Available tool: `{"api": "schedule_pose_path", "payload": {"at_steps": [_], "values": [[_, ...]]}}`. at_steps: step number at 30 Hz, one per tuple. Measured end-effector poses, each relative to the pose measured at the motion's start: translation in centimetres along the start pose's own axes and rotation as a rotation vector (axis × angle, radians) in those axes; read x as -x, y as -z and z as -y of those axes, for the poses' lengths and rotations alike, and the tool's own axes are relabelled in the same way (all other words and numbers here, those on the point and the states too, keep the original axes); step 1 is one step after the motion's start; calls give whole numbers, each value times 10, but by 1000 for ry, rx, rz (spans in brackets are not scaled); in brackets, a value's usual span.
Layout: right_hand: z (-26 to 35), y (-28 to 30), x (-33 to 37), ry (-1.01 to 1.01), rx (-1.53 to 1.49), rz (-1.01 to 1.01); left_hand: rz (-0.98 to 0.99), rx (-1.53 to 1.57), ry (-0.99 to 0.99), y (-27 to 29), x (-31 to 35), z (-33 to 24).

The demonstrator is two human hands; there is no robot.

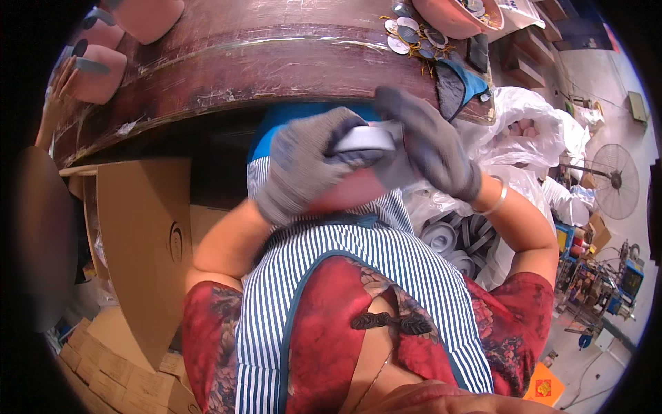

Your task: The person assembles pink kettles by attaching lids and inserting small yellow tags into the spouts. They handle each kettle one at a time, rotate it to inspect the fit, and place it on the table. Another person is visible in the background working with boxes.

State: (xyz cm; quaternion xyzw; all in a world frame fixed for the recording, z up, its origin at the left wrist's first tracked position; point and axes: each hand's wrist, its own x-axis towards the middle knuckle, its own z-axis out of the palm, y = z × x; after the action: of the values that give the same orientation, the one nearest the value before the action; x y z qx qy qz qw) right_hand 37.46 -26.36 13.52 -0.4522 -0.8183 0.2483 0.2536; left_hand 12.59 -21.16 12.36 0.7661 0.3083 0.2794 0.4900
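Note:
Both my hands wear grey knitted gloves and are raised in front of my striped apron, by the table's near edge. My left hand point(303, 165) is closed round a pink container point(345, 193) with a pale grey handle-like band point(365, 140) on its upper side. On the container's right end, over a grey part, my right hand point(438, 148) is cupped with its fingers bent. Motion blurs the container and the right fingers, and the gloves hide much of its shape.
Similar pink containers point(145, 17) stand on the dark red table point(276, 62), one beside another person's hand point(65, 79). Round tags point(407, 34), a pink basin point(455, 17) and a blue-grey cloth point(458, 86) lie right. Grey rings point(441, 236) fill a bag. A cardboard box point(141, 228) stands left.

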Motion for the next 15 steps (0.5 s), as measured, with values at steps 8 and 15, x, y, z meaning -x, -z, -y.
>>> {"api": "schedule_pose_path", "payload": {"at_steps": [8, 15], "values": [[-8, 13, 7, 22, -1, 30, 202, 295, 76, 11, 7, 17], [-14, -3, -13, 27, -81, -84, 11, 418, 228, -8, 23, 6]]}}
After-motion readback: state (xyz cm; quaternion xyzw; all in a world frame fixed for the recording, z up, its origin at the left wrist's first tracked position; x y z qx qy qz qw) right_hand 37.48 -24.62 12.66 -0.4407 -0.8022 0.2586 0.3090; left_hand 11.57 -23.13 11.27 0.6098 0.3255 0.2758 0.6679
